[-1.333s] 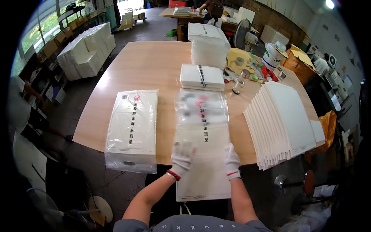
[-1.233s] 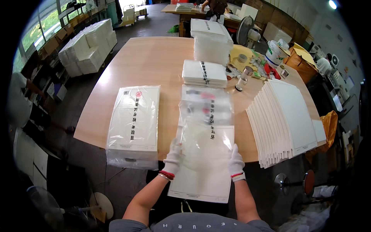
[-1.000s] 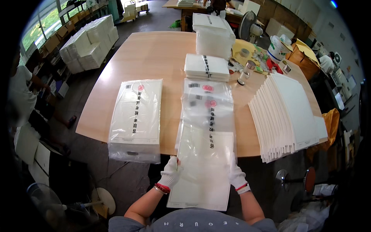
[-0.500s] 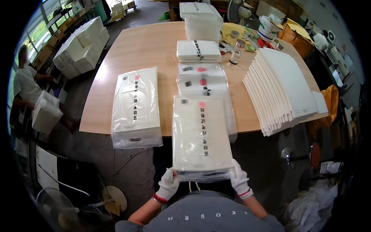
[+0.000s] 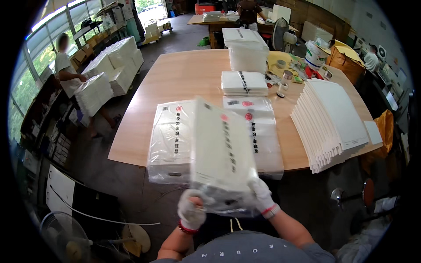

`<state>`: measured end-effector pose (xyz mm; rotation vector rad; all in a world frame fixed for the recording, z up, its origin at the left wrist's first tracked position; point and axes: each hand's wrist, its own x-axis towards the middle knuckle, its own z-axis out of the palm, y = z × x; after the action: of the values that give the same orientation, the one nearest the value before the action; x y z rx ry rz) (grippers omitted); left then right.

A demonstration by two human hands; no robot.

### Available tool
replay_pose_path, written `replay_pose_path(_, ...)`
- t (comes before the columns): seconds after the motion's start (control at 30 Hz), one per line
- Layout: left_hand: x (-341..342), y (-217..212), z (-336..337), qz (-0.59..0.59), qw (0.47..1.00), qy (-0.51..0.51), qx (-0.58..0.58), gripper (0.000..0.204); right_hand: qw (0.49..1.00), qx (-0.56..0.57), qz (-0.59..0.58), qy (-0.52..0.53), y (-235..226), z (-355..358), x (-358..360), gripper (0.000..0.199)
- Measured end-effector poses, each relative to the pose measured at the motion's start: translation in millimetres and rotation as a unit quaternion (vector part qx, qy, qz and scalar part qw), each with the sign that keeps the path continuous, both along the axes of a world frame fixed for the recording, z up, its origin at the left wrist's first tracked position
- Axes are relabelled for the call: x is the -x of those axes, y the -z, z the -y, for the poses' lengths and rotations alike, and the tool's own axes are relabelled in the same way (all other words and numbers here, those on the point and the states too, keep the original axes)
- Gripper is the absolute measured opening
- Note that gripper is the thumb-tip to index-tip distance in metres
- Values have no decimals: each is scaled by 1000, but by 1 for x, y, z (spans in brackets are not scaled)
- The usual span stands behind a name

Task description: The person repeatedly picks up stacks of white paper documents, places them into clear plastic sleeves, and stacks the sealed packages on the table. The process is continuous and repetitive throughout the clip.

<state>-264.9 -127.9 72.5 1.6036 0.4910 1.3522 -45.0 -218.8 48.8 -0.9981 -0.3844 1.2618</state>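
Both my hands, in white gloves, hold a bagged stack of paper in clear plastic with black print and a red mark. It is tilted and blurred, raised in front of the table's near edge. My left hand is closed on its lower left corner. On the lower right side, my right hand grips the plastic. Left of it, and partly covered by it, lies another bagged stack reaching over the table edge. Flat printed plastic bags lie behind to the right.
The wooden table bears a fanned pile of white paper folders at right. A bundle of bags, a tall bag stack and a glass jar stand farther back. At left, a person holds a white stack.
The bagged stack has risen, tilted and swung left, now overlapping the bagged stack on the left. My hands moved with it. The view has shifted upward, showing more of the room.
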Motion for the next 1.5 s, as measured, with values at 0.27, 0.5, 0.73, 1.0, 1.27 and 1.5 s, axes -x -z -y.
replay_pose_path(0.27,98,121,-211,-37,932,-252,257,10,971,85,-3,-222,88,-154,69,14)
replay_pose_path(0.5,81,194,-105,-141,813,-290,485,15,974,105,-1,-202,100,-64,38,32)
replay_pose_path(0.73,-148,83,-18,-335,904,38,-263,44,964,236,107,-61,83,54,-39,29)
replay_pose_path(1.0,-214,97,-48,-346,885,110,-290,16,974,215,65,5,71,66,-74,36)
replay_pose_path(1.27,-249,91,-121,-318,850,332,257,7,808,175,528,194,85,-34,-114,20)
replay_pose_path(1.5,-269,55,-155,-87,839,321,430,15,642,-70,667,372,-3,-35,-104,28)
